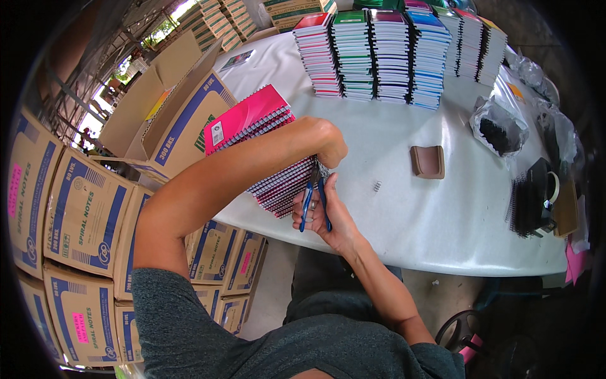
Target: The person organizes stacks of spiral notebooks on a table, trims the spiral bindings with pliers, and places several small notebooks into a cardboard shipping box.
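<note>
A stack of pink spiral notebooks (248, 115) lies at the table's left edge, its wire-bound edges fanned toward me. My left hand (329, 145) reaches across the stack and bends down at its right end. The fingers of that hand are hidden behind its back and wrist. Just below, my right hand (338, 221) is closed around pliers with blue handles (307, 205). The dark jaws point up at the wire ends beneath my left hand. What the jaws touch is too small to make out.
Small wire bits (377, 186) and a brown open holder (428, 162) lie to the right. Stacked notebooks (353, 57) stand at the back. A plastic bag of black coils (502, 129) and a tape dispenser (540, 196) sit far right. Cartons (88, 215) crowd the left.
</note>
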A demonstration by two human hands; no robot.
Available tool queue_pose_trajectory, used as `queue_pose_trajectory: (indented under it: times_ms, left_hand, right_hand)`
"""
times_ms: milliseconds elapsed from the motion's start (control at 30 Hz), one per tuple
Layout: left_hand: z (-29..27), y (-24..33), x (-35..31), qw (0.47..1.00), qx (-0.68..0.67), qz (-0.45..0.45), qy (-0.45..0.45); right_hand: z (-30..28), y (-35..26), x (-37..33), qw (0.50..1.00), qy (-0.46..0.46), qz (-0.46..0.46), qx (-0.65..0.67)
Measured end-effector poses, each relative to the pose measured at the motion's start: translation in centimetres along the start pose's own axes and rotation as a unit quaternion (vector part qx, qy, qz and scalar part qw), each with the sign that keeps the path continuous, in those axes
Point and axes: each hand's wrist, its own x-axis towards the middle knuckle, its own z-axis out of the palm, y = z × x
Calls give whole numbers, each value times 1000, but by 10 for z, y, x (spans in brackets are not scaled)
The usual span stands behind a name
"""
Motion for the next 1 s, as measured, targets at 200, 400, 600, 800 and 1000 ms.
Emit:
queue_pose_trajectory:
  times_ms: [200,400,600,800,1000]
  left_hand:
    - [-2,4,10,997,56,53,-4]
    - [9,-1,17,999,25,36,-2]
    - [3,5,15,998,44,38,-7]
    - [11,2,18,999,36,38,-6]
    - [9,4,21,997,54,57,-3]
  right_hand:
    - [-56,7,21,929,-313,78,183]
    - [-5,12,-1,1000,-1,11,-12]
    - [-45,10,21,926,-308,77,205]
    - [0,16,-2,997,70,5,-11]
    - [-17,10,-1,999,-31,27,23]
